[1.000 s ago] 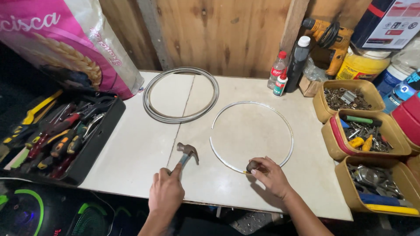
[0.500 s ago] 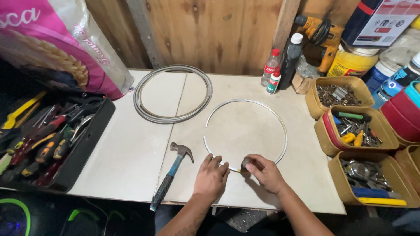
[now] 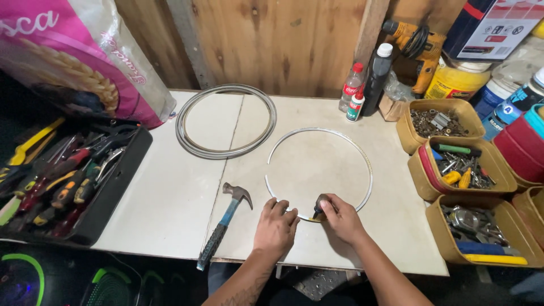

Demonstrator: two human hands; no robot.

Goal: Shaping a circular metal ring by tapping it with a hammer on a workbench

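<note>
Hands: two on one white ring; one hammer beside.

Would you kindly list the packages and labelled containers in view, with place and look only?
Big sack: far left against the wall, pink and white, grain picture.
Small soda bottle: back of the table, clear, red cap and label.
Tall bottle: beside it, black, white cap.
Box: top right, dark blue and red.
Bucket: below that, yellow.

Shiny metal ring on matt white tabletop.
</note>
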